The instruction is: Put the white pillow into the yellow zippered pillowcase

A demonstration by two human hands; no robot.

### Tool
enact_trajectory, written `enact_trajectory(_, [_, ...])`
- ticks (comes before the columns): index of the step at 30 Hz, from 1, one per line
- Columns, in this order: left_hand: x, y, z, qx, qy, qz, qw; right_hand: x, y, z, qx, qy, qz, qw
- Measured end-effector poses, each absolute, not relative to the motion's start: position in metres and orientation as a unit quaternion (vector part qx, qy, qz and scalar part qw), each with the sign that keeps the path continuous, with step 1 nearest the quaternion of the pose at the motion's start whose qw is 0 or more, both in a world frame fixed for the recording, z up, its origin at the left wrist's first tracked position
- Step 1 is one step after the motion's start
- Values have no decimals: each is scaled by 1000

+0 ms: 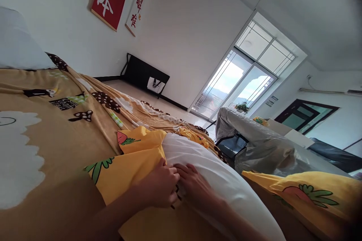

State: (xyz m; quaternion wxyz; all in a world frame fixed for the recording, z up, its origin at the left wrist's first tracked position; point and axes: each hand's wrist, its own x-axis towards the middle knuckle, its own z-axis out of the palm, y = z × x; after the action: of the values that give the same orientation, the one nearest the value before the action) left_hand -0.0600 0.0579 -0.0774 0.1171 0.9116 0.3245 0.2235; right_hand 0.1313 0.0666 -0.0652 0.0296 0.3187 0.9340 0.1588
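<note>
The bed [51, 128] is seen spreading far to the left of the hands and beyond them, covered by a tan blanket [70, 120] printed with white and brown figures. Its far edge is seen well beyond the hands, where bare floor [147, 96] opens toward a glass door [232, 86]; that stretch is the widest open room in view. Just right of the hands the bed's near edge falls away, and the gap there is narrowed by a grey-covered piece of furniture [254, 143].

A white pillow [220, 180] is laid directly under and to the right of the hands, running toward the lower right. A yellow pillowcase [132, 169] with carrot prints is gathered around the pillow's left end, just beyond and beneath the hands. A second yellow pillow [311, 196] is seen well to the right, apart from both hands.

The left hand [160, 188] is curled, its fingers closed on the edge of the yellow pillowcase where it meets the white pillow. The right hand [195, 188] is laid on the white pillow with fingers extended, its fingertips touching the left hand.
</note>
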Motion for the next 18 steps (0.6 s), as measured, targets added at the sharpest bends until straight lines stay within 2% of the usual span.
enact_trajectory(4, [-63,65,-82,914,338,203,93,169,28,-93,375,840,386,-66])
enact_trajectory(8, [-62,66,-83,923,315,207,76,200,8,-120,457,756,459,-98])
enact_trajectory(12, [-58,54,-85,927,317,190,61,206,19,-113,436,806,395,-64])
enact_trajectory(16, [-50,35,-84,941,313,119,48,189,42,-72,466,846,256,-26])
enact_trajectory(18, [-45,26,-81,946,293,123,60,176,49,-51,484,851,203,-17])
